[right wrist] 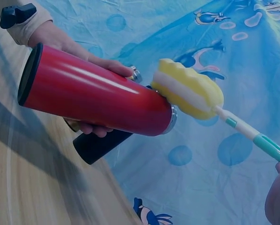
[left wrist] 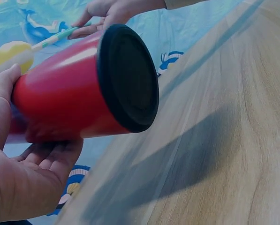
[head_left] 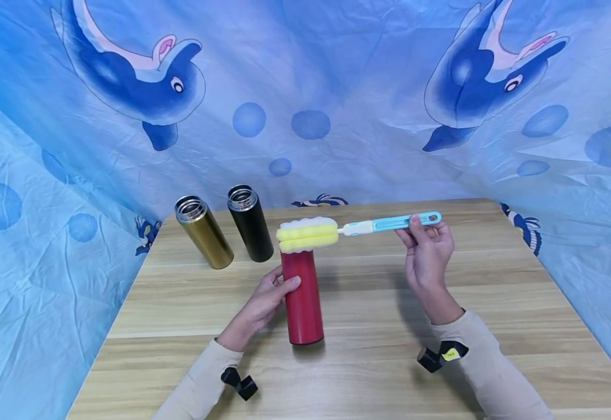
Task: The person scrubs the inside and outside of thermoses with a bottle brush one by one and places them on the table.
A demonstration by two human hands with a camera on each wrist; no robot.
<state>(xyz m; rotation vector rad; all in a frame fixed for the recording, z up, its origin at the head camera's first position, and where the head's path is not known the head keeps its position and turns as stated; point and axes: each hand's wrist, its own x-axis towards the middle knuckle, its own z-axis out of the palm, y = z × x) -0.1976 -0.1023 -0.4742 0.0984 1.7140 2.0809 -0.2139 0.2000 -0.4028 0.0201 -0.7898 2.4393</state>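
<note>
My left hand [head_left: 266, 296] grips a red vacuum flask [head_left: 304, 303] round its side, thumb across the front. The flask is tilted and held off the table, its black base [left wrist: 129, 79] facing the left wrist camera. With thumb and fingers, my right hand [head_left: 429, 252] pinches the turquoise handle of a bottle brush [head_left: 401, 222]. The brush's yellow and white sponge head [right wrist: 189, 89] lies crosswise at the flask's mouth, outside it. A metal rim [right wrist: 172, 119] shows at that end in the right wrist view; the head view hides the opening behind the sponge.
A gold flask [head_left: 205, 236] and a black flask [head_left: 251, 224] stand lidless at the back left of the wooden table [head_left: 179, 361]. Blue curtains [head_left: 368, 116] with dolphin prints hang behind and at both sides. Each wrist carries a small black camera [head_left: 430, 360].
</note>
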